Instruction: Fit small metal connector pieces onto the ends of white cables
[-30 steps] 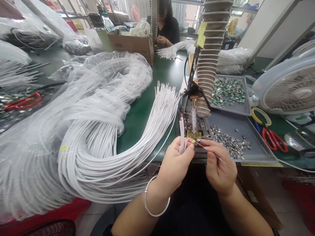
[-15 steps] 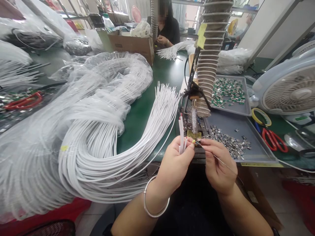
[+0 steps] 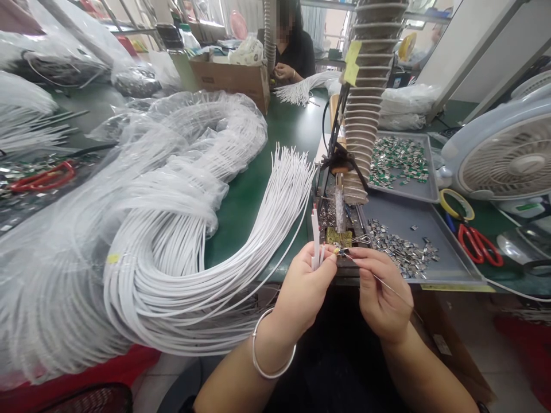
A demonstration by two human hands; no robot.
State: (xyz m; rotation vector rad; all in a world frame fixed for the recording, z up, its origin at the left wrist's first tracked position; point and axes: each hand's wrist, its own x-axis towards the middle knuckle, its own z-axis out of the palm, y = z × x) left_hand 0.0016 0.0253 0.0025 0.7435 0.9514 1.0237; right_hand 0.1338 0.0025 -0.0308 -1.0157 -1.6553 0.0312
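1. Step in hand, as judged: fine work at the tips of a small group of cables, done with a wire. The exact operation cannot be confirmed at this scale.
2. Left hand (image 3: 303, 287): fingers closed, pinching the cable ends (image 3: 315, 238) upright. The ends stand at 12 o'clock from the palm. A bangle (image 3: 266, 358) circles the wrist.
3. Right hand (image 3: 383, 298): thumb and forefinger pressed together, pinching a thin wire (image 3: 387, 285). The wire runs from 4 o'clock to the left fingertips.
4. A yellow tip (image 3: 336, 250) shows at the left fingertips, touching or just beside the wire; too small to identify.
5. Surroundings: a bagged coil (image 3: 163, 275) of white cable lies at 10 o'clock. A brass plate (image 3: 338, 236) sits at 12 o'clock, just past the hands. A metal tray (image 3: 413, 212) holding clips lies at 2 o'clock.
6. Next move, as judged: keep both pinches closed and align the wire precisely with the tip.
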